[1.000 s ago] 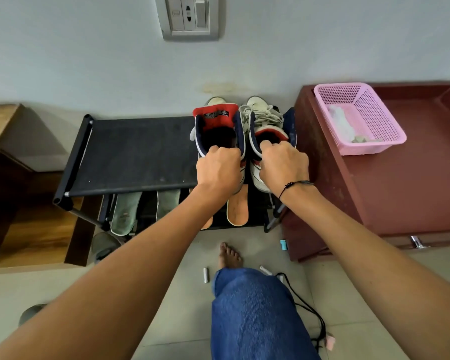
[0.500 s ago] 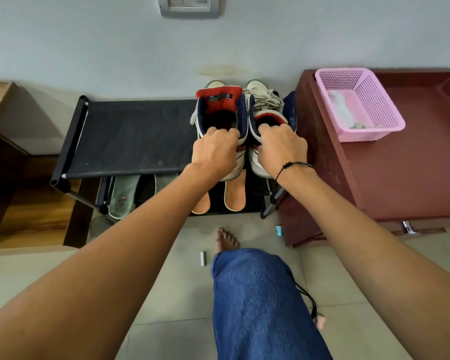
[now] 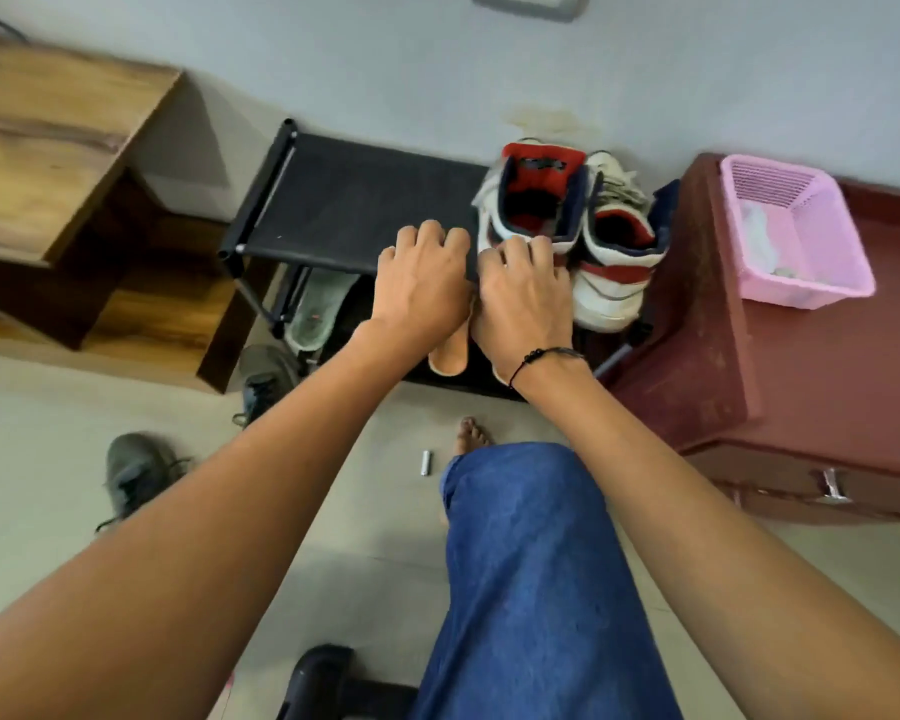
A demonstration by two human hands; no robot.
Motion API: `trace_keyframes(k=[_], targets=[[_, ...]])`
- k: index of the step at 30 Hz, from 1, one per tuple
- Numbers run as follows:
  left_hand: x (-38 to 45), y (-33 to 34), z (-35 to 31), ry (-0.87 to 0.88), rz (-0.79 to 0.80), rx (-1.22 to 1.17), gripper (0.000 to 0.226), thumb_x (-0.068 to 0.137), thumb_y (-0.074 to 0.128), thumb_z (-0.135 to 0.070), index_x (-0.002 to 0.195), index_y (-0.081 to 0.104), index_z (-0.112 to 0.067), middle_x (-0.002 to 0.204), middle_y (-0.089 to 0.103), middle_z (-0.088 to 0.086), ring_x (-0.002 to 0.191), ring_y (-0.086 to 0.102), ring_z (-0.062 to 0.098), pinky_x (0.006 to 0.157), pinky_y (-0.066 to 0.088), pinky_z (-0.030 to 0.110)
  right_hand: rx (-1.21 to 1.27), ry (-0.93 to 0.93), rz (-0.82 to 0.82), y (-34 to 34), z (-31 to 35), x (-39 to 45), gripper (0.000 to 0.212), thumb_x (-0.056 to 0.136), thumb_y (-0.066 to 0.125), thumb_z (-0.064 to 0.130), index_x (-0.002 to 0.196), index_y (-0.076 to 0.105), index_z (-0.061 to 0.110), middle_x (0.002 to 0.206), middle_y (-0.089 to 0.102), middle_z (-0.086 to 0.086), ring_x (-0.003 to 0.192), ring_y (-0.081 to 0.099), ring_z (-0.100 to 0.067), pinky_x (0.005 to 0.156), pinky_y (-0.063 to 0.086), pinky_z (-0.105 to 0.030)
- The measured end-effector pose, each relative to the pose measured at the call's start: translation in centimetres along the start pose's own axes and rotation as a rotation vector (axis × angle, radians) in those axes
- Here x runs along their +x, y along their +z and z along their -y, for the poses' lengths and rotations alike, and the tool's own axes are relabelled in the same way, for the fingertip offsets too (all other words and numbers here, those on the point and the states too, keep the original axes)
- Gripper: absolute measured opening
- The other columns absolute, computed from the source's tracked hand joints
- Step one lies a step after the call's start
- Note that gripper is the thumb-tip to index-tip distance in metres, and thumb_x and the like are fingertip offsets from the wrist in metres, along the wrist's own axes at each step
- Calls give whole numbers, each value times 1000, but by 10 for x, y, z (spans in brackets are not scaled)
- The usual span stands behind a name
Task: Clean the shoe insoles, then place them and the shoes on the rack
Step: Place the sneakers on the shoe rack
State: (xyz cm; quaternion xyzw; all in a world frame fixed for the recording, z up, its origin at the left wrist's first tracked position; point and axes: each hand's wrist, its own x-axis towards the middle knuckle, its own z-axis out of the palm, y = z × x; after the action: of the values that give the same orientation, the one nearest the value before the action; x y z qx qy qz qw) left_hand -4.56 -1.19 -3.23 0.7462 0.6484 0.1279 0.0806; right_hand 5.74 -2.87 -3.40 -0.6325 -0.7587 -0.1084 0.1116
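Both sneakers point(image 3: 567, 226) stand on the rack point(image 3: 354, 210), right end. Left hand point(image 3: 422, 283) and right hand point(image 3: 523, 298) released, empty. Withdraw clear without nudging heels.

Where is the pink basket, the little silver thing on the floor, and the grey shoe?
pink basket point(image 3: 832, 288): head view, on its front wall.
little silver thing point(image 3: 425, 463): head view, on its middle.
grey shoe point(image 3: 133, 472): head view, on its upper.
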Motion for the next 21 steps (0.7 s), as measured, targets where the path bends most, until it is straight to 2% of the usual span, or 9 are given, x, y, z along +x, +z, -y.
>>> trace_keyframes(k=[2, 4, 6, 11, 15, 21], targets=[[-25, -4, 26, -108, 20, -29, 30, 92, 45, -18, 120, 51, -8, 124, 49, 13, 116, 43, 33, 86, 39, 40, 92, -80, 80, -1, 31, -7, 15, 74, 58, 6, 89, 61, 4, 94, 59, -14, 95, 52, -35, 60, 36, -38], [-56, -8, 55, -204, 38, -34, 29, 92, 45, -16, 120, 50, -9, 125, 49, 12, 117, 42, 33, 87, 39, 40, 100, -159, 230, -1, 67, -15, 23, 85, 48, 11, 106, 56, 6, 112, 53, -11, 111, 43, -33, 71, 36, -39], [-89, -11, 84, -284, 62, -45, 30, 91, 49, -16, 120, 50, -9, 126, 48, 12, 118, 42, 32, 89, 41, 41, 118, -212, 343, 0, 102, -25, 24, 88, 47, 15, 111, 52, 8, 119, 49, -9, 118, 37, -30, 76, 37, -37], [-181, -8, 154, -511, 138, -110, 30, 90, 48, -13, 119, 50, -8, 122, 48, 14, 114, 43, 33, 87, 42, 41, 191, -359, 485, 21, 190, -54, 29, 90, 48, 17, 117, 52, 11, 125, 47, -12, 122, 35, -31, 87, 42, -43], [-244, 10, 206, -672, 225, -183, 36, 89, 50, -12, 125, 49, -7, 125, 49, 16, 118, 42, 35, 96, 41, 44, 204, -457, 615, 47, 249, -76, 32, 89, 47, 17, 120, 51, 12, 126, 46, -13, 122, 36, -30, 90, 41, -42], [-272, 62, 266, -816, 350, -280, 39, 89, 49, -8, 128, 49, -6, 127, 49, 19, 120, 43, 35, 98, 41, 43, 114, -465, 795, 112, 299, -89, 34, 87, 53, 20, 120, 52, 12, 126, 48, -12, 120, 39, -30, 89, 42, -38]])
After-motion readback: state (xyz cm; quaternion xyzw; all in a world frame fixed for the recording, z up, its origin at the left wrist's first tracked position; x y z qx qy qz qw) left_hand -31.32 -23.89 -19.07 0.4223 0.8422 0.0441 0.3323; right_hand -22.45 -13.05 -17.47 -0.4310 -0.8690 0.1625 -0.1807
